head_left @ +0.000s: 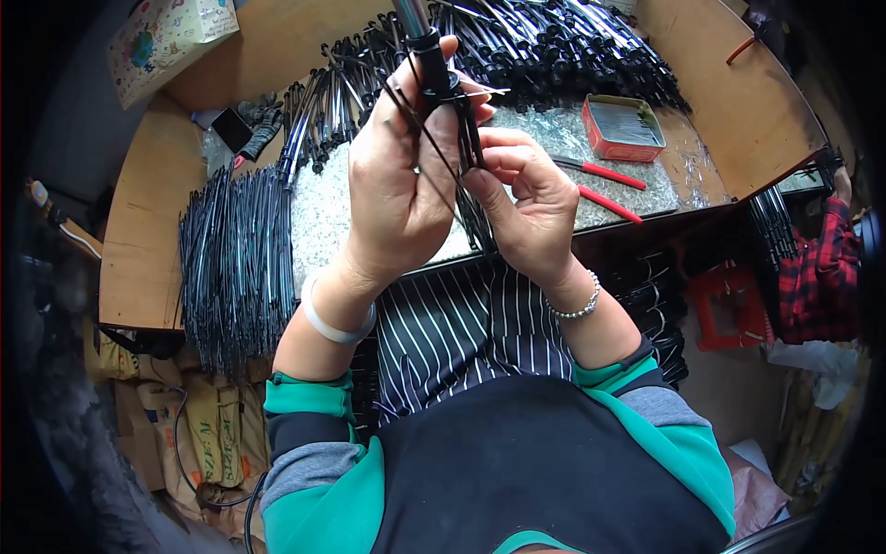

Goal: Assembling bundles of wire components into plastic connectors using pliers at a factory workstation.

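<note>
My left hand (pixel 395 185) is closed around an umbrella frame and holds it upright above the worktop. A black plastic collar (pixel 432 70) sits on its metal shaft (pixel 413 17), which runs out past the top edge. Several thin black ribs (pixel 470 138) hang from the collar, some slanting across my left thumb and palm. Close on the right, my right hand (pixel 537 210) pinches one or more of these ribs between thumb and fingers. A fine pale wire (pixel 487 90) sticks out beside the collar. The exact spot under my right fingertips is hidden.
Finished-looking umbrella frames (pixel 563 51) are piled along the back. Black ribs (pixel 235 263) lie bundled at the left. Red-handled pliers (pixel 611 189) and a red tin (pixel 625 129) of thin pieces rest on the right of the speckled worktop (pixel 318 217). Another person's plaid sleeve (pixel 817 272) shows far right.
</note>
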`<state>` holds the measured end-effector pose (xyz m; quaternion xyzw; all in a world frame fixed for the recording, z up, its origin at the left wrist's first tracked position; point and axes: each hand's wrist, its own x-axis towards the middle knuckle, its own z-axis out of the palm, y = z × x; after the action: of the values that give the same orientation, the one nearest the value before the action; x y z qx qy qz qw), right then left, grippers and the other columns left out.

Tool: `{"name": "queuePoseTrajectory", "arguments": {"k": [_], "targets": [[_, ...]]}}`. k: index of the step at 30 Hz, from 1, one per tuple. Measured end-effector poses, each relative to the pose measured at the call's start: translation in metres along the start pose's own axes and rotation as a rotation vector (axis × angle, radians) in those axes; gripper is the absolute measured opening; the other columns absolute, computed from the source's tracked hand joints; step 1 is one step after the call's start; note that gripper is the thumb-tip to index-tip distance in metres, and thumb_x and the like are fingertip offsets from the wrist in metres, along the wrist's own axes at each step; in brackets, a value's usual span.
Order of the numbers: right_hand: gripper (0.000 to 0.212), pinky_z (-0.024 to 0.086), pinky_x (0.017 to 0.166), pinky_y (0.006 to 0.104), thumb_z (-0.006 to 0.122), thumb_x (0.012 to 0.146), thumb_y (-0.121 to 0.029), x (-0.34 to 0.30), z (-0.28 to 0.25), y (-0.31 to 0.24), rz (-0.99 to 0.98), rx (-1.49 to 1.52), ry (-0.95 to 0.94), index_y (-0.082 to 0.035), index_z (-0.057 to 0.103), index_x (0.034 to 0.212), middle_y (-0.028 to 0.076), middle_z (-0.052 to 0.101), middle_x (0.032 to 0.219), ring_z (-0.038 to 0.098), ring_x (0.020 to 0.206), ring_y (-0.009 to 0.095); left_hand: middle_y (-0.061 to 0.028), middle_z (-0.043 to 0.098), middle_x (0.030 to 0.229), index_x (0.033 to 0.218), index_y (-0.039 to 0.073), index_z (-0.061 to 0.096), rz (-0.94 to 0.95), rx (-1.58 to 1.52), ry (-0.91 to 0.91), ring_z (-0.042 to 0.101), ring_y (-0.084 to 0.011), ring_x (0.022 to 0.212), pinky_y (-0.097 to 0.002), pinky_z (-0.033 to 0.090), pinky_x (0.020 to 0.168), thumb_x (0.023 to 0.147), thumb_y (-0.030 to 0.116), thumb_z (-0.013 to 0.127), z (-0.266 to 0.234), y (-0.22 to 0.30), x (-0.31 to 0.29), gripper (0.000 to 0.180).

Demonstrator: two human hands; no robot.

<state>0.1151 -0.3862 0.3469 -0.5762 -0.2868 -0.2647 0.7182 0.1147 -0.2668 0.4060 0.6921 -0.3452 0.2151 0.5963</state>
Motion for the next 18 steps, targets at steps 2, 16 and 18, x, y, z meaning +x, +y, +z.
{"name": "queuePoseTrajectory", "arguments": {"k": [2, 16, 18], "targets": [[0.014, 0.051, 0.072, 0.0261, 0.069, 0.073, -0.001, -0.001, 0.002, 0.001, 0.049, 0.068, 0.034, 0.002, 0.061, 0.084, 0.013, 0.061, 0.096, 0.061, 0.085, 0.018, -0.0109, 0.054, 0.106, 0.127, -0.005, 0.034, -0.005, -0.146, 0.067, 0.055, -0.0161, 0.098, -0.0278, 0.045, 0.087, 0.094, 0.016, 0.043, 0.004, -0.004, -0.003, 0.041], [0.016, 0.051, 0.074, 0.0272, 0.067, 0.076, -0.001, -0.008, 0.007, -0.008, 0.017, -0.064, 0.019, 0.001, 0.059, 0.090, 0.012, 0.059, 0.099, 0.060, 0.089, 0.017, -0.0048, 0.054, 0.094, 0.124, -0.004, 0.037, 0.003, -0.262, 0.125, 0.053, -0.0073, 0.083, -0.0189, 0.044, 0.075, 0.090, 0.007, 0.051, 0.012, 0.000, -0.006, 0.038], [0.019, 0.049, 0.081, 0.0272, 0.063, 0.080, 0.002, -0.012, 0.007, -0.008, 0.028, -0.088, 0.019, 0.002, 0.056, 0.098, 0.012, 0.056, 0.107, 0.057, 0.096, 0.016, -0.0049, 0.054, 0.093, 0.124, -0.004, 0.038, 0.000, -0.264, 0.128, 0.053, -0.0074, 0.082, -0.0192, 0.044, 0.075, 0.090, 0.007, 0.051, 0.011, -0.002, -0.005, 0.038]]}}
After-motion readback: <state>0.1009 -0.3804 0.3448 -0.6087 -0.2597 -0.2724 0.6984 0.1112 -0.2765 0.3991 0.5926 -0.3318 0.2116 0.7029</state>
